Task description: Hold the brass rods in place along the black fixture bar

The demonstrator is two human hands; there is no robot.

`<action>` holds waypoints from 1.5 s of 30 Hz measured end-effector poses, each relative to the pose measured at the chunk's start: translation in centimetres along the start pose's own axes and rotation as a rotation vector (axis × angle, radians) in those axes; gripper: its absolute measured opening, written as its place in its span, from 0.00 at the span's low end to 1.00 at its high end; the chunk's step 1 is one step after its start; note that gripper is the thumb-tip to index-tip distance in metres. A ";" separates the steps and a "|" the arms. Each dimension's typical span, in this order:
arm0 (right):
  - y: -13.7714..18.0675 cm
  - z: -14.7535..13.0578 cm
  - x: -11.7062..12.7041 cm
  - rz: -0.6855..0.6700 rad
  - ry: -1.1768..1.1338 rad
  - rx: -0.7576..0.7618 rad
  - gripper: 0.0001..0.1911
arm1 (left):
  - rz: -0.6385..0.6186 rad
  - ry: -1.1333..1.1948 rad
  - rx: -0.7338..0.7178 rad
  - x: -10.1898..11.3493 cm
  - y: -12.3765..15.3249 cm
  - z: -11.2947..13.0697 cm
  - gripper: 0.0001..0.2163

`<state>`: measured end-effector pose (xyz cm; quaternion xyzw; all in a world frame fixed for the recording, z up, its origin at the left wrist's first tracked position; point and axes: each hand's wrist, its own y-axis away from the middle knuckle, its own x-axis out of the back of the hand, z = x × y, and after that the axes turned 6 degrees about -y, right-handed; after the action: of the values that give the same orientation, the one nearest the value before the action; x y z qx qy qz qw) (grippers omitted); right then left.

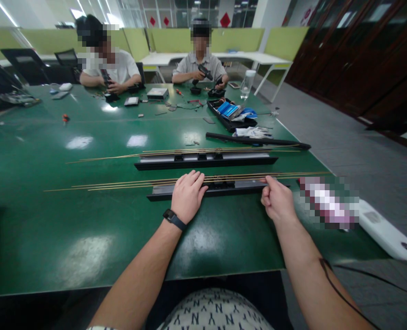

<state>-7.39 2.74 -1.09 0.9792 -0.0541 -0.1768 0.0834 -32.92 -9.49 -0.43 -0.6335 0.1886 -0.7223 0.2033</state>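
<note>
Across the green table lies a long black rail (244, 188) with a grey inner strip and dark blocks at its middle. Several thin brass-coloured rods (117, 184) run lengthwise along it and stick out past both ends. My left hand (188, 192) rests flat over the rods and rail, its fingers stretched forward and hiding what lies beneath. At the rail's right part, my right hand (276, 195) has its thumb and forefinger pinched at a rod, the other fingers curled in. A second black rail (206, 162), also with thin rods along it, lies parallel just behind.
Behind the rails are a black bar (224, 136), white gloves (253, 132) and a black tray (229, 123). A white device (385, 229) sits at the right edge. Two co-workers (199, 64) handle tools across the table. A water bottle (247, 85) stands at far right.
</note>
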 end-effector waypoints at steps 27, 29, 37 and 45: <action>0.5 0.5 -0.3 -0.213 0.038 -0.093 0.18 | -0.006 -0.003 0.007 0.2 0.0 0.2 0.16; 0.4 0.4 -0.3 -0.188 0.033 -0.084 0.18 | -0.008 -0.003 0.008 0.3 -0.1 0.2 0.16; -0.1 0.2 0.1 -0.031 0.002 -0.010 0.15 | -0.014 0.002 0.009 0.2 -0.1 0.1 0.16; -0.1 0.2 0.2 -0.031 0.001 -0.003 0.14 | -0.009 0.000 0.009 0.1 0.0 0.1 0.16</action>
<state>-7.28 2.80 -1.39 0.9799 -0.0384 -0.1776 0.0820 -32.83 -9.55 -0.30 -0.6335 0.1826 -0.7240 0.2029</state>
